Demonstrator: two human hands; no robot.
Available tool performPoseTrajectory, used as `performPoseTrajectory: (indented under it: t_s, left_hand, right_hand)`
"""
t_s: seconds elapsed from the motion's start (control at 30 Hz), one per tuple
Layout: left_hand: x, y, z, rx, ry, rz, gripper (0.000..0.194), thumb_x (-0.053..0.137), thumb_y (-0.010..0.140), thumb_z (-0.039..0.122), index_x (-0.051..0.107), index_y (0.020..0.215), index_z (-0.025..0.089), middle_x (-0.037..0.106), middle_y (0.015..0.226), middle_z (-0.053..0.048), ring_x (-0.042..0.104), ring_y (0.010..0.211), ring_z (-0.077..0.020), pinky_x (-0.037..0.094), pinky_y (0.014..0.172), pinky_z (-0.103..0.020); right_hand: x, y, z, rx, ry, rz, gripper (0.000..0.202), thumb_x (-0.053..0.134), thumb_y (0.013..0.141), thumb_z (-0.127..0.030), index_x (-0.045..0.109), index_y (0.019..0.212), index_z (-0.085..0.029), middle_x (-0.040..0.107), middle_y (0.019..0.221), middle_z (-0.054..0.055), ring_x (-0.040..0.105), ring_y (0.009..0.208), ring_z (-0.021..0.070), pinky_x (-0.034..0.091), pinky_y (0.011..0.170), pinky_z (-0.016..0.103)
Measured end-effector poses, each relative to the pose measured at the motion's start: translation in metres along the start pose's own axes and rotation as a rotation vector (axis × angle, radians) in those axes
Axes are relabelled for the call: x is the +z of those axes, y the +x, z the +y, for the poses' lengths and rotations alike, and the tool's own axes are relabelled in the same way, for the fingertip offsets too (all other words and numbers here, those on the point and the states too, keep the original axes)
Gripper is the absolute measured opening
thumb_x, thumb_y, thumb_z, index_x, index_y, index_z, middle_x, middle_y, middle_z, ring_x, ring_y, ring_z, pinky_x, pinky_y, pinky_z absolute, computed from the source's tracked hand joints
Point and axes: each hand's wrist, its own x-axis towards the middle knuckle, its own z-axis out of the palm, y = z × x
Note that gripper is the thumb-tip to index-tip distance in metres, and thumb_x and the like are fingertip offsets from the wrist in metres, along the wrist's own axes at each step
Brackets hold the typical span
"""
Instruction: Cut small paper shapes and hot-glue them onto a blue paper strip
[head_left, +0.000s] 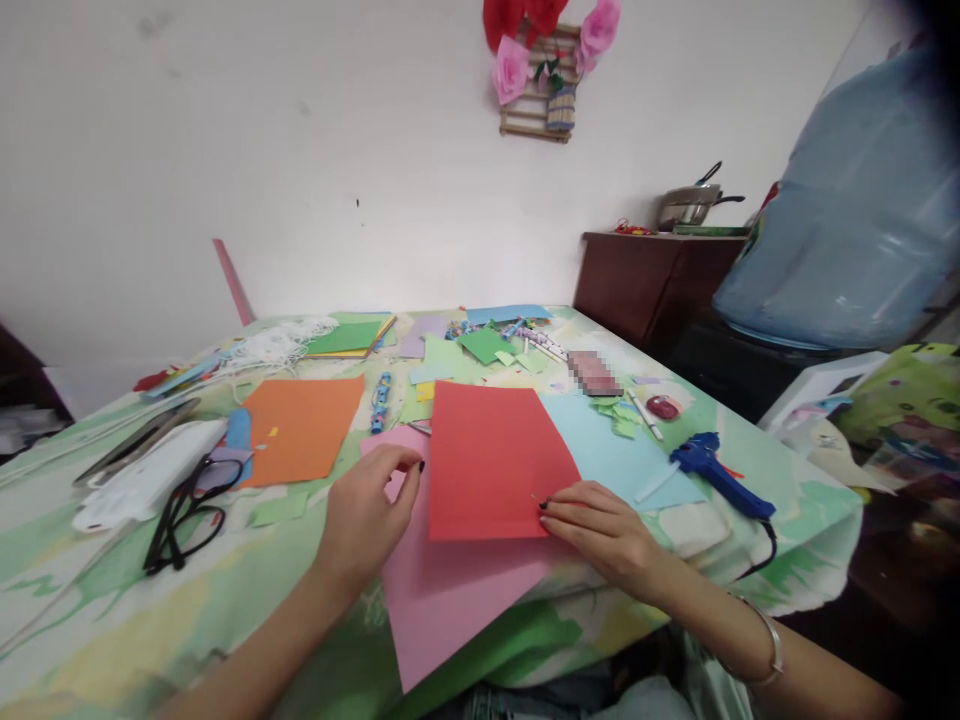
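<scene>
A red sheet of paper (495, 455) lies in front of me, its near edge slightly raised over a pink sheet (457, 610). My right hand (600, 535) is closed at the red sheet's lower right edge, fingertips on the paper. A tiny thin light thing shows by these fingertips, too small to name. Just beside the left edge of the red sheet, my left hand (371, 510) has thumb and forefinger pinched together. Whatever is between them, if anything, cannot be made out. Part of a light blue sheet (600, 440) shows at the right of the red one.
An orange sheet (300, 430), black glasses (180, 520) and a white power strip-like object (150, 475) lie at left. A blue glue gun (720, 475) with a cord rests at right. Green scraps (484, 345), pens and a small red round object (663, 407) lie farther back.
</scene>
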Motion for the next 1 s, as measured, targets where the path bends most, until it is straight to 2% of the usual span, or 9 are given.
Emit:
performPoseTrajectory:
  t_s: [0.07,0.2,0.33,0.47,0.57,0.67,0.73,0.87,1.0]
  left_hand:
    - [-0.01,-0.015,0.014,0.074,-0.04,0.097,0.012,0.049,0.082,0.018,0.058,0.089,0.022,0.066,0.084,-0.004,0.061,0.076,-0.0189,0.047,0.071,-0.031]
    - [-0.008,-0.044,0.039,0.266,-0.122,-0.241,0.025,0.055,0.082,0.024,0.054,0.106,0.02,0.061,0.099,-0.009,0.058,0.092,-0.0214,0.048,0.08,-0.033]
    - [0.007,-0.06,0.048,0.185,-0.068,-0.495,0.026,0.06,0.079,0.034,0.054,0.099,0.018,0.059,0.093,-0.009,0.054,0.085,-0.0243,0.049,0.075,-0.04]
    - [0.007,-0.062,0.048,0.049,-0.091,-0.647,0.011,0.057,0.08,0.022,0.054,0.091,0.018,0.057,0.091,-0.006,0.053,0.085,-0.0226,0.047,0.075,-0.039]
    - [0.002,-0.064,0.046,0.008,-0.153,-0.7,0.009,0.057,0.078,0.014,0.054,0.086,0.018,0.056,0.087,-0.004,0.054,0.082,-0.02,0.047,0.073,-0.035]
    - [-0.002,-0.069,0.04,0.004,-0.193,-0.637,0.008,0.057,0.078,0.015,0.053,0.085,0.017,0.056,0.084,-0.003,0.054,0.076,-0.0171,0.048,0.067,-0.03]
    - [-0.003,-0.073,0.036,0.032,-0.208,-0.528,0.007,0.055,0.081,0.017,0.053,0.088,0.017,0.055,0.083,-0.004,0.055,0.074,-0.0156,0.048,0.064,-0.028]
    - [-0.005,-0.082,0.029,0.196,-0.222,-0.269,0.014,0.052,0.084,0.014,0.054,0.097,0.017,0.058,0.092,-0.007,0.058,0.085,-0.015,0.051,0.074,-0.026]
    - [-0.008,-0.096,0.015,0.359,-0.18,-0.109,0.017,0.049,0.086,0.007,0.059,0.096,0.017,0.061,0.089,-0.006,0.06,0.082,-0.0119,0.051,0.073,-0.02]
  right_hand:
    - [-0.004,0.0,-0.005,-0.017,0.019,-0.062,0.031,0.044,0.093,-0.014,0.057,0.121,-0.021,0.069,0.106,0.008,0.058,0.107,0.0193,0.046,0.091,0.039]
    - [-0.003,-0.001,-0.011,-0.027,0.002,-0.111,0.028,0.042,0.095,-0.018,0.059,0.117,-0.02,0.069,0.106,0.008,0.057,0.107,0.0182,0.045,0.092,0.038]
    - [0.005,0.0,-0.017,-0.004,-0.022,-0.122,0.028,0.042,0.093,-0.014,0.06,0.114,-0.018,0.069,0.106,0.009,0.058,0.106,0.0186,0.046,0.09,0.038]
    - [0.0,0.007,-0.02,0.041,0.087,-0.147,0.026,0.05,0.089,-0.018,0.061,0.113,-0.017,0.07,0.099,0.01,0.06,0.1,0.0194,0.049,0.087,0.037]
    - [-0.013,0.015,-0.008,0.21,0.171,-0.04,0.023,0.05,0.089,-0.021,0.063,0.108,-0.018,0.071,0.093,0.008,0.063,0.092,0.0184,0.051,0.079,0.031]
    - [-0.02,0.025,0.019,0.563,0.039,0.044,0.024,0.045,0.09,-0.021,0.064,0.105,-0.02,0.071,0.092,0.006,0.065,0.084,0.0175,0.051,0.074,0.03]
    - [-0.016,0.033,0.042,0.748,-0.08,-0.122,0.025,0.047,0.087,-0.019,0.062,0.107,-0.019,0.07,0.099,0.007,0.064,0.087,0.0181,0.048,0.078,0.03]
    - [0.01,0.053,0.076,0.777,-0.092,-0.313,0.024,0.054,0.08,-0.016,0.063,0.101,-0.013,0.069,0.094,0.009,0.063,0.083,0.0181,0.044,0.073,0.026]
    - [0.03,0.069,0.089,0.793,-0.107,-0.401,0.023,0.05,0.084,-0.019,0.062,0.101,-0.012,0.066,0.096,0.011,0.061,0.083,0.0171,0.04,0.073,0.024]
